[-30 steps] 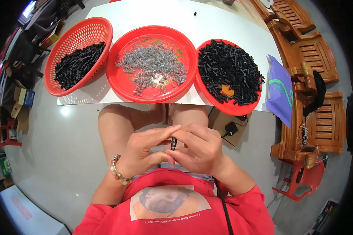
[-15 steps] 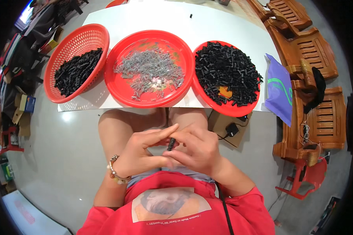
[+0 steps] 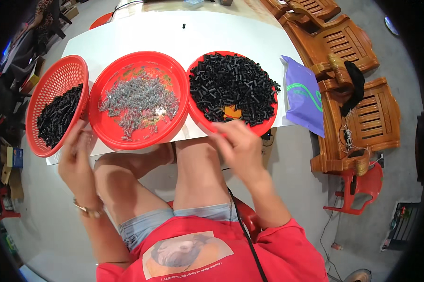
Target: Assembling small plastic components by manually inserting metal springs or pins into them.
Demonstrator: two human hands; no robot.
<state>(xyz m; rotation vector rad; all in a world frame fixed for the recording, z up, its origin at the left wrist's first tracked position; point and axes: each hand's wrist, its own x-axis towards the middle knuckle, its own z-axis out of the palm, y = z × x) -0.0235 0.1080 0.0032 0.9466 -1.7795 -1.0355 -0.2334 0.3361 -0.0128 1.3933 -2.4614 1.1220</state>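
Note:
My left hand (image 3: 78,157), smeared by motion, is raised beside the front right rim of a red perforated basket (image 3: 50,87). Whether anything sits in its fingers does not show. Longer black cylindrical pieces (image 3: 59,115) lie in that basket. My right hand (image 3: 240,148) is at the front edge of a red tray (image 3: 263,129) heaped with short black tubular pieces (image 3: 235,84); its thumb and forefinger look apart, with nothing visible between them. Between the two stands a round red tray (image 3: 172,129) holding a pile of small silvery pieces (image 3: 139,103), too small to name.
All three containers stand along the near edge of a white table (image 3: 160,35). One small black piece (image 3: 184,26) lies towards the back. A purple bag (image 3: 303,96) is at the right edge. Wooden seats (image 3: 362,127) and a red plastic chair (image 3: 360,188) stand to the right.
My hands were together over my lap, with a black piece between them. They have parted: the left went to the basket, the right to the black pieces' tray. The view has shifted.

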